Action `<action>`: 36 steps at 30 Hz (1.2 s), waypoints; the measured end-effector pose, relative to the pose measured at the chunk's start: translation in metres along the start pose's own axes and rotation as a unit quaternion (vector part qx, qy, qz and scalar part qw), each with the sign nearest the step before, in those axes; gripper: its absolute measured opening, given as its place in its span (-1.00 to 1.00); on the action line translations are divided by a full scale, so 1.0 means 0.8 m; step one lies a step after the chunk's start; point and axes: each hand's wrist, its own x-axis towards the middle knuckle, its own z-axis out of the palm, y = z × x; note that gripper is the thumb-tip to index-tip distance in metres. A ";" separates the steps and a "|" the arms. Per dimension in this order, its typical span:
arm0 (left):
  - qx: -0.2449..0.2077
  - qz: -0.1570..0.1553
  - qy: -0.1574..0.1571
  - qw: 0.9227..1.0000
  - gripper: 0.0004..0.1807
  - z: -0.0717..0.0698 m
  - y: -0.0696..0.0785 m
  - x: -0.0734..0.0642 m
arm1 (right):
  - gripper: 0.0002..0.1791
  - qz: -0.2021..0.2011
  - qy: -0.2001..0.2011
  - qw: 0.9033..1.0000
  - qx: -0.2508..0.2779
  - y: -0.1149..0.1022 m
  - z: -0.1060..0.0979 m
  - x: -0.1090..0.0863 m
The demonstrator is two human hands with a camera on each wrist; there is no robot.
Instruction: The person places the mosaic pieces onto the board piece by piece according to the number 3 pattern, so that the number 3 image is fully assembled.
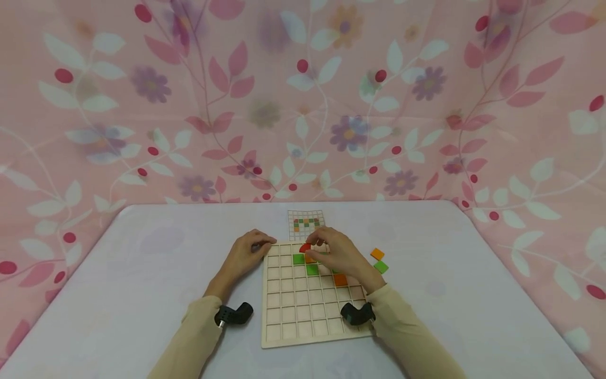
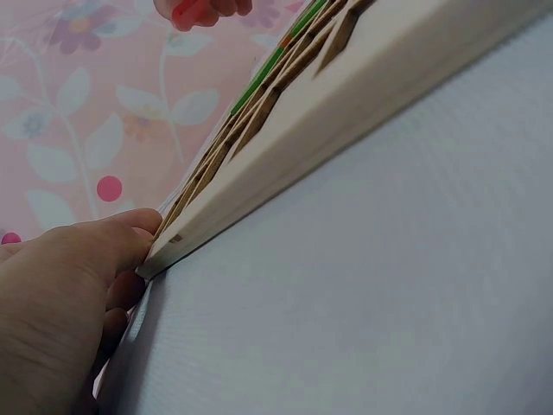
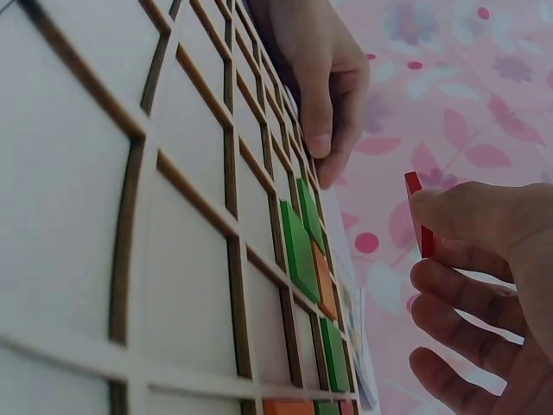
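My right hand (image 1: pixel 338 252) pinches a small red tile with a curved edge (image 1: pixel 304 247) between thumb and index finger. It is raised over the far rows of a pale wooden grid board (image 1: pixel 303 315); the right wrist view shows the red tile (image 3: pixel 421 216) apart from the board, other fingers loosely bent. At the board's far left corner, my left hand (image 1: pixel 248 251) grips the edge with thumb and fingers. Set in the cells are several tiles, among them a green tile (image 1: pixel 298 259), another green tile (image 1: pixel 312 269) and an orange tile (image 1: pixel 340 279). My right hand partly hides others.
Beyond the board lies a printed grid card (image 1: pixel 305 218) with coloured squares. A loose orange tile (image 1: pixel 377 253) and a loose green tile (image 1: pixel 381 267) lie on the white tabletop (image 1: pixel 440 316) to the right. A flowered pink cloth (image 1: pixel 303 105) hangs behind the table.
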 end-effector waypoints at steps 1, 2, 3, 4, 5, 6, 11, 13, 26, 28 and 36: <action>-0.001 0.001 0.001 1.000 -0.85 0.000 0.000 0.000 | -0.75 0.000 0.000 1.000 0.000 -0.001 0.001 0.001; -0.002 0.002 0.001 1.000 -0.85 0.000 0.000 0.000 | -0.75 0.001 0.000 1.000 0.003 -0.003 0.003 0.002; -0.002 0.002 0.002 1.000 -0.85 0.000 0.000 0.000 | -0.75 0.000 0.000 1.000 0.008 -0.004 0.004 0.002; -0.002 0.001 0.002 1.000 -0.85 0.000 0.000 0.000 | -0.74 -0.005 0.000 1.000 0.010 -0.005 0.005 0.003; -0.002 0.000 0.001 1.000 -0.85 0.000 0.000 0.000 | -0.74 -0.008 -0.002 1.000 0.014 -0.006 0.007 0.004; -0.002 -0.001 0.000 1.000 -0.85 0.001 -0.001 -0.001 | -0.74 -0.011 -0.004 1.000 0.018 -0.006 0.008 0.004; -0.012 0.000 -0.006 1.000 -0.84 0.002 -0.002 -0.001 | -0.74 -0.033 -0.004 0.999 0.018 -0.008 0.015 0.007; -0.012 0.002 -0.006 1.000 -0.85 0.002 -0.003 -0.001 | -0.73 -0.039 -0.002 0.999 0.010 -0.010 0.018 0.009; -0.011 -0.006 -0.007 1.000 -0.85 0.001 -0.002 -0.001 | -0.71 -0.021 -0.037 0.999 -0.001 -0.017 0.037 0.018; -0.014 -0.008 -0.008 1.000 -0.85 0.000 0.000 -0.001 | -0.71 -0.019 -0.039 0.999 -0.003 -0.017 0.040 0.019; -0.010 -0.006 -0.005 1.000 -0.85 -0.003 0.004 -0.001 | -0.72 -0.017 -0.039 0.999 -0.015 -0.015 0.047 0.024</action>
